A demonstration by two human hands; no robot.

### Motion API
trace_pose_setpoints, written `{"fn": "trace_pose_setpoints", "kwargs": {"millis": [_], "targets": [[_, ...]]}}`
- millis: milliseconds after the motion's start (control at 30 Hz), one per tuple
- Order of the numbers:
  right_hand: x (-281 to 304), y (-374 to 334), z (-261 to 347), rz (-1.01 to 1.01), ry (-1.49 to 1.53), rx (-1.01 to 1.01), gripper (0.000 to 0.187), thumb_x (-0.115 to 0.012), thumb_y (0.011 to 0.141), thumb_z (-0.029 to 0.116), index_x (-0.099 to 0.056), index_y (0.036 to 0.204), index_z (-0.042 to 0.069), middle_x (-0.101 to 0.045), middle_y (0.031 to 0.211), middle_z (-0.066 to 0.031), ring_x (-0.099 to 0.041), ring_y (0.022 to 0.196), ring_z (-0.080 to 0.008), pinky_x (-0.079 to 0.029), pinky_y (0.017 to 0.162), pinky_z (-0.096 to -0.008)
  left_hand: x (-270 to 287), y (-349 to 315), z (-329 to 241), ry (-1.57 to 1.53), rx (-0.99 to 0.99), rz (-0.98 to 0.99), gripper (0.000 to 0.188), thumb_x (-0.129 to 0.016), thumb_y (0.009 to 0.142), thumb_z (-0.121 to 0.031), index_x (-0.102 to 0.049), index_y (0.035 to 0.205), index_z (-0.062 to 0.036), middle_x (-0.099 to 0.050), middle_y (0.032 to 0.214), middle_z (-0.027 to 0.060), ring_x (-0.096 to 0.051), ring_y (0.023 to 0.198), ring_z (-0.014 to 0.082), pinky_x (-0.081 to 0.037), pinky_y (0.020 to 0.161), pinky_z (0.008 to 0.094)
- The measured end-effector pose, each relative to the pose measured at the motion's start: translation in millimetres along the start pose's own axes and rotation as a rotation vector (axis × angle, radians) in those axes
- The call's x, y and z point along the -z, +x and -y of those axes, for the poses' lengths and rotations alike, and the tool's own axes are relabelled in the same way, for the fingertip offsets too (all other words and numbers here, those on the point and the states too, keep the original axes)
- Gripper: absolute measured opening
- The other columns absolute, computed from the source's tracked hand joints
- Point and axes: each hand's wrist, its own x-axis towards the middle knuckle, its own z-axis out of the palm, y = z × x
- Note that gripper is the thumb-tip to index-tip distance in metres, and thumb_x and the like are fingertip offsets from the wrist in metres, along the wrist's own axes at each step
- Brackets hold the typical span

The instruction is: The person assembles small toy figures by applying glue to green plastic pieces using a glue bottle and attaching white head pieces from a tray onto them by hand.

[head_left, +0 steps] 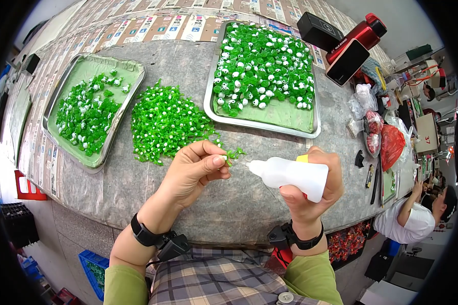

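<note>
My left hand [197, 166] pinches a small green plastic piece [228, 161] between thumb and fingertips, above the grey table covering. In my right hand [324, 185] is a white squeeze bottle [290, 174], tipped sideways with its thin nozzle pointing left. The nozzle end is close to the pinched piece; whether they touch I cannot tell. A few green bits [237, 152] show just beyond my left fingertips. Past that hand lies a loose heap of small green pieces with white dots [170, 122].
A metal tray [269, 130] at the far middle holds many green-and-white pieces with black-spotted white heads. Another tray [136, 84] at left holds fewer. A phone [347, 62], red flask [361, 34], black box [319, 29] and plastic bags [392, 147] stand at right. A person [409, 218] sits beyond.
</note>
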Motion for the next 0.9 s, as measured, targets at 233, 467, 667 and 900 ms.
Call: {"fn": "trace_pose_setpoints", "kwargs": {"millis": [233, 467, 667, 900], "targets": [[1.7, 2.4, 1.2, -0.008, -0.011, 0.016, 0.048, -0.076, 0.056, 0.033, -0.048, 0.081, 0.003, -0.05, 0.064, -0.0056, -0.047, 0.048, -0.0161, -0.035, 0.04, -0.0252, 0.5, -0.4, -0.5, -0.008, 0.0, 0.013, 0.008, -0.058, 0.075, -0.009, -0.055, 0.08, -0.0035, -0.059, 0.072, 0.0063, -0.058, 0.062, 0.0133, -0.049, 0.059, 0.0245], [1.7, 1.6, 1.0, -0.01, -0.041, -0.031, 0.048, -0.076, 0.056, 0.034, -0.049, 0.081, 0.003, -0.05, 0.067, -0.0053, -0.047, 0.051, -0.0163, -0.036, 0.044, -0.0256, 2.1, 0.3, 0.4, -0.012, 0.008, 0.02, 0.009, -0.059, 0.075, -0.011, -0.055, 0.079, -0.0034, -0.059, 0.072, 0.0076, -0.057, 0.061, 0.0134, -0.049, 0.058, 0.0244], [4.2, 0.9, -0.3, -0.047, 0.034, -0.032, 0.046, -0.075, 0.057, 0.032, -0.049, 0.08, 0.003, -0.051, 0.065, -0.0053, -0.047, 0.05, -0.0155, -0.036, 0.043, -0.0242, 0.9, 0.0, 0.3, 0.028, -0.026, -0.011, 0.01, -0.06, 0.074, -0.01, -0.055, 0.08, -0.0029, -0.058, 0.071, 0.0059, -0.057, 0.062, 0.0125, -0.048, 0.058, 0.0237], [3.7, 2.4, -0.4, -0.023, -0.013, -0.016, 0.045, -0.075, 0.056, 0.033, -0.05, 0.077, 0.003, -0.051, 0.061, -0.005, -0.048, 0.047, -0.0157, -0.036, 0.041, -0.024, -3.6, -1.1, 1.2, 0.158, -0.201, -0.073, 0.013, -0.06, 0.073, -0.006, -0.056, 0.085, -0.0024, -0.057, 0.074, 0.0045, -0.055, 0.067, 0.011, -0.045, 0.063, 0.0225]]}}
